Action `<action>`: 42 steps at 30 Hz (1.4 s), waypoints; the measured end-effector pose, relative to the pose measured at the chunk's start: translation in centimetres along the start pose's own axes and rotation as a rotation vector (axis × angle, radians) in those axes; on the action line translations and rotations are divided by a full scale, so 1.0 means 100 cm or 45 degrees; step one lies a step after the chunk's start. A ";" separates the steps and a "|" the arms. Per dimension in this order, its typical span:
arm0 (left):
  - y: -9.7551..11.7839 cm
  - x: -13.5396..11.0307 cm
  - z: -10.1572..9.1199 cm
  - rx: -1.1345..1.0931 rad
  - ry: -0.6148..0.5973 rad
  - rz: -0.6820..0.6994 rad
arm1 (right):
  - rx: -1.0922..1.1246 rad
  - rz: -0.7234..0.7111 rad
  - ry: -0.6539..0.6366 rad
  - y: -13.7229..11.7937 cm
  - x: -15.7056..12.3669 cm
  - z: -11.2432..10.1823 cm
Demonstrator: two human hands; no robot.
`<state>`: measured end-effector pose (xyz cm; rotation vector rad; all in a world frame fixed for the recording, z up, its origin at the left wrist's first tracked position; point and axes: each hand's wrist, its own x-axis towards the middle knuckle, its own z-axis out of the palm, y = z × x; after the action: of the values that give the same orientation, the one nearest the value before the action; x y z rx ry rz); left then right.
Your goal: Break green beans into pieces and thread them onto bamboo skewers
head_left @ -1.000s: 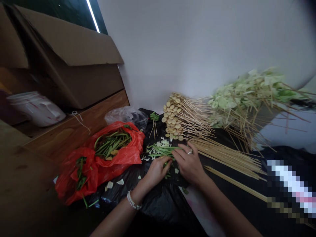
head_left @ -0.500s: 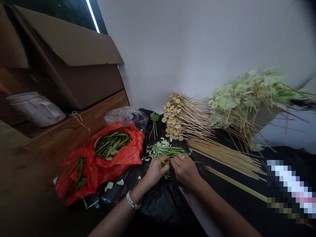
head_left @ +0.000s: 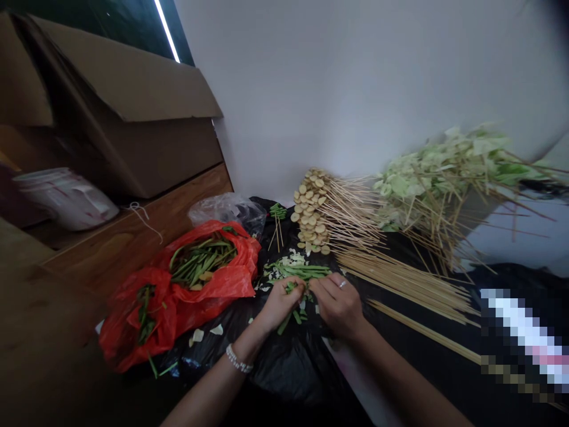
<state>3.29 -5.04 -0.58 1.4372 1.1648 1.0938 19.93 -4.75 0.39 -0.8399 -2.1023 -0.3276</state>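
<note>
Premises: an improvised food-preparation corner; whether it belongs to a home or a small eatery cannot be determined. The work surface is covered in black plastic sheeting point(head_left: 296, 373) beside a plain pale wall point(head_left: 355, 77). Skewered pale round slices point(head_left: 313, 207) lie in quantity, with skewered leafy greens point(head_left: 427, 169) massed to the right. Loose bamboo sticks point(head_left: 409, 284) are laid out nearby, in numbers consistent with batch preparation. Green pods point(head_left: 309, 271) and pale scraps point(head_left: 217, 329) lie over the sheeting; further greenery fills an open red plastic bag point(head_left: 213, 298). A cardboard box point(head_left: 173, 151) indicates makeshift storage.
</note>
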 end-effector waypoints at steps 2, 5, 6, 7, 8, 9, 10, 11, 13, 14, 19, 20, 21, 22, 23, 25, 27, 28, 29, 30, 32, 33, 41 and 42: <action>0.000 0.000 0.000 0.093 -0.022 0.075 | 0.118 0.172 0.148 0.009 0.004 -0.009; -0.001 0.000 0.000 0.176 -0.029 0.117 | 0.352 0.597 0.372 0.025 0.009 -0.021; -0.002 0.001 0.000 0.188 -0.032 0.107 | 0.485 0.790 0.395 0.030 0.010 -0.023; -0.003 0.001 0.000 0.191 -0.038 0.090 | 0.642 0.969 0.408 0.034 0.011 -0.024; -0.004 0.001 0.000 0.179 -0.051 0.067 | 0.807 1.119 0.407 0.038 0.011 -0.024; -0.005 0.001 -0.001 0.151 -0.069 0.040 | 0.968 1.233 0.402 0.040 0.011 -0.023; -0.006 0.001 -0.001 0.111 -0.084 0.008 | 1.112 1.309 0.403 0.042 0.011 -0.021; -0.006 0.002 -0.002 0.061 -0.090 -0.029 | 1.229 1.357 0.400 0.042 0.010 -0.019; -0.007 0.002 -0.002 -0.043 -0.081 -0.121 | 1.387 1.408 0.381 0.039 0.010 -0.013; -0.007 0.002 -0.003 -0.093 -0.078 -0.167 | 1.430 1.427 0.356 0.037 0.009 -0.010; -0.005 -0.001 -0.003 -0.220 -0.175 -0.262 | 1.495 1.491 0.224 0.023 0.008 -0.001; -0.004 -0.002 -0.003 -0.211 -0.212 -0.264 | 1.500 1.487 0.199 0.021 0.007 0.001; -0.003 -0.002 -0.003 -0.197 -0.252 -0.265 | 1.505 1.478 0.179 0.019 0.007 0.002; -0.003 -0.003 -0.004 -0.180 -0.290 -0.265 | 1.510 1.467 0.161 0.018 0.007 0.003; -0.002 -0.004 -0.004 -0.165 -0.319 -0.263 | 1.515 1.457 0.148 0.018 0.006 0.003; -0.002 -0.004 -0.005 -0.148 -0.338 -0.252 | 1.515 1.447 0.133 0.018 0.006 0.004; -0.002 -0.004 -0.005 -0.137 -0.333 -0.242 | 1.498 1.446 0.126 0.018 0.006 0.004; -0.002 -0.004 -0.005 -0.137 -0.328 -0.241 | 1.486 1.444 0.120 0.019 0.006 0.004; -0.001 -0.004 -0.005 -0.141 -0.321 -0.243 | 1.474 1.443 0.116 0.019 0.006 0.004; -0.001 -0.003 -0.005 -0.151 -0.313 -0.250 | 1.466 1.440 0.110 0.019 0.006 0.004; 0.000 -0.003 -0.005 -0.181 -0.289 -0.272 | 1.467 1.431 0.097 0.019 0.006 0.003; 0.001 -0.003 -0.005 -0.200 -0.277 -0.282 | 1.470 1.427 0.094 0.019 0.006 0.003; 0.006 -0.003 -0.005 -0.341 -0.268 -0.286 | 1.480 1.426 0.067 0.019 0.005 0.004; 0.007 -0.003 -0.005 -0.343 -0.280 -0.287 | 1.495 1.425 0.061 0.019 0.004 0.004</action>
<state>2.81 -5.36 0.12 1.1542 0.9563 0.8741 20.78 -2.94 0.37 -1.0166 -1.1112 1.3033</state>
